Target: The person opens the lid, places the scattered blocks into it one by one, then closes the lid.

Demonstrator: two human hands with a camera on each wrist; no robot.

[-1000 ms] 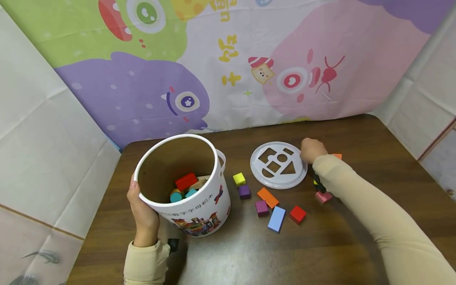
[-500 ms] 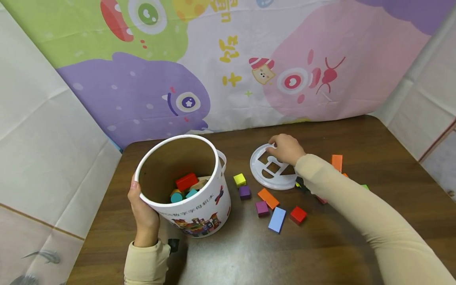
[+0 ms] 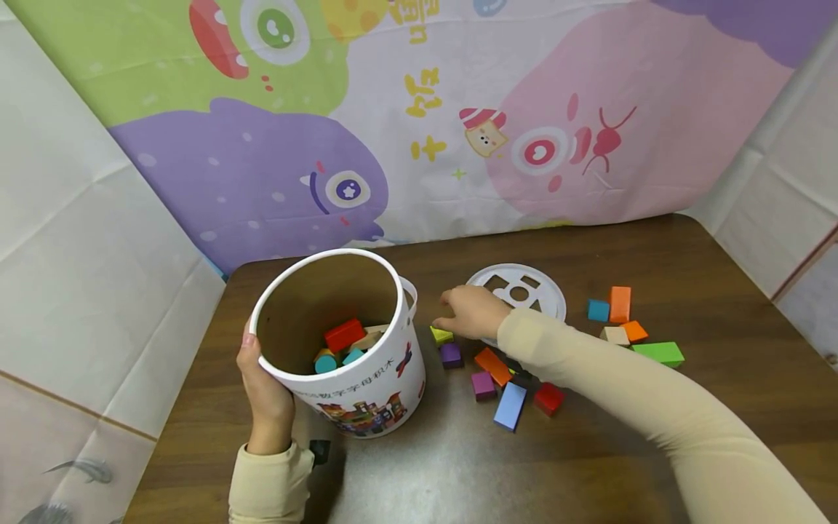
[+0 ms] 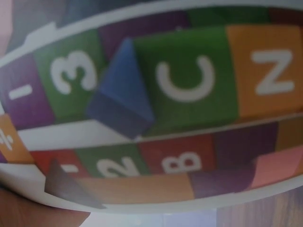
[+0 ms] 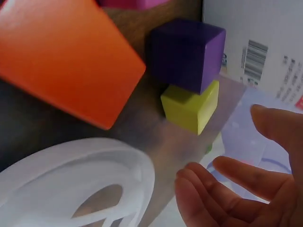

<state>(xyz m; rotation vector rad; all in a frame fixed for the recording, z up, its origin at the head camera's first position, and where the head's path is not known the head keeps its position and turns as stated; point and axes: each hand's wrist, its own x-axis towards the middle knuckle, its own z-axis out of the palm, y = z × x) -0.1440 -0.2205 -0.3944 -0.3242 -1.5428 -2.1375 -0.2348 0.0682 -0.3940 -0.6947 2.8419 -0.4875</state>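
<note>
A white bucket (image 3: 399, 378) with printed pictures stands tilted toward me at the left of the table, several coloured blocks inside. My left hand (image 3: 267, 393) grips its left side at the rim; the left wrist view shows mostly the bucket's printed wall (image 4: 28, 137), a bit of the hand at the lower corner. Over the yellow cube (image 3: 442, 335) hovers my right hand (image 3: 474, 311), thumb and fingers spread apart. The right wrist view shows those fingers (image 5: 236, 189) beside the yellow cube (image 5: 189, 106), holding nothing. A purple cube (image 3: 451, 355) touches the yellow one.
A white lid (image 3: 556, 291) with shaped holes lies behind the right forearm. Orange (image 3: 493, 366), magenta (image 3: 483, 386), light blue (image 3: 510, 406) and red (image 3: 548, 398) blocks lie before it. At right are more blocks, including a green one (image 3: 659, 354). A printed cloth (image 3: 432, 182) hangs behind.
My right hand has swept left from the lid's right edge, across the lid, to the yellow cube. Blocks at the right have come into view. The left hand keeps its grip on the bucket.
</note>
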